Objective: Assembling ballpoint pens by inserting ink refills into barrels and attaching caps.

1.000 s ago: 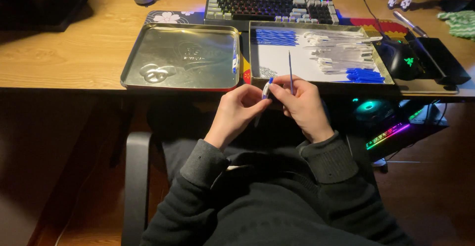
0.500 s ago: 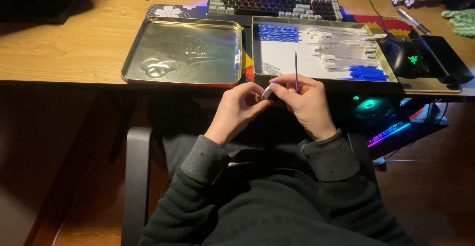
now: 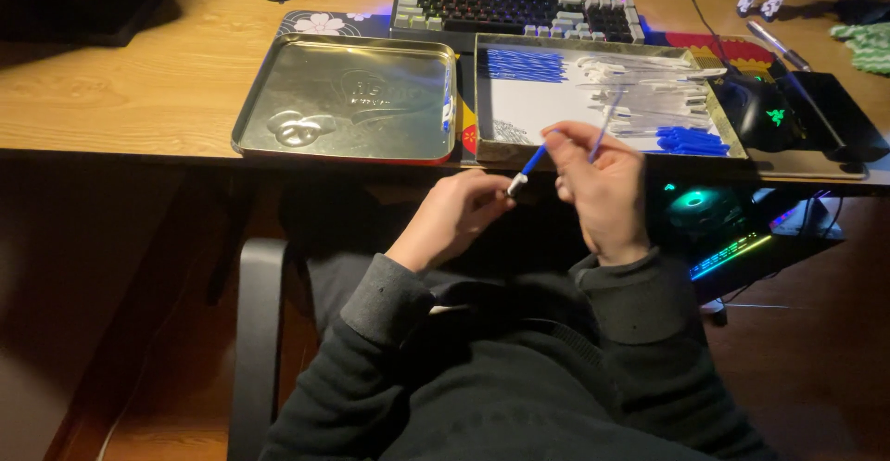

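Note:
My left hand (image 3: 454, 220) pinches the pale tip end of a blue pen part (image 3: 528, 164) in front of the desk edge. My right hand (image 3: 601, 188) touches the upper end of that blue part and also holds a thin ink refill (image 3: 604, 126) that slants up to the right. Behind the hands, a metal tray (image 3: 493, 151) lined with white paper holds several blue caps (image 3: 524, 64), clear pen barrels (image 3: 649, 90) and more blue pieces (image 3: 691, 139).
An empty shiny metal tray (image 3: 345, 98) lies left of the parts tray on the wooden desk (image 3: 111, 90). Behind stand a backlit keyboard (image 3: 514, 2), a black mouse (image 3: 765, 109) on a pad, and a lit device (image 3: 700, 215) under the desk.
The hands have drawn apart and risen toward the desk edge. The blue pen part now spans between them, and the refill, upright before, now slants to the right.

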